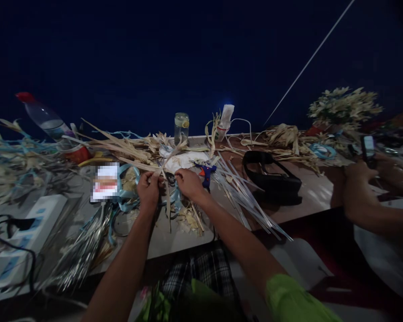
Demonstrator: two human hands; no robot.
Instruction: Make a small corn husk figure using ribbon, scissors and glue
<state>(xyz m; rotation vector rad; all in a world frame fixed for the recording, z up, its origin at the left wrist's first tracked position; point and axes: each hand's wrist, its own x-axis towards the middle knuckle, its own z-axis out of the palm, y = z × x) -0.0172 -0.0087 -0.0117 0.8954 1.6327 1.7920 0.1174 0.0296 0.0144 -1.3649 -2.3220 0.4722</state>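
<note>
My left hand [149, 190] is closed, thumb and fingers pinched on a pale dried leaf strip [168, 197] that hangs down between my hands. Just to its right, my right hand [190, 183] has its fingertips pressed together; what they hold, if anything, is too small to make out. Behind the hands lies a white cloth or bag [191, 159]. A blue and orange glue gun [206, 174] rests right of my right hand. Light blue ribbon [126, 206] winds beside my left hand, and dried leaf scraps [190, 219] lie below.
A glass jar [181, 127], clear sticks [245, 197] and a black headset-like object [272, 179] stand or lie around. At left are metal wires [83, 250], a power strip [36, 228] and a tilted bottle [45, 118]. Another person's hand [359, 174] holds a phone at right.
</note>
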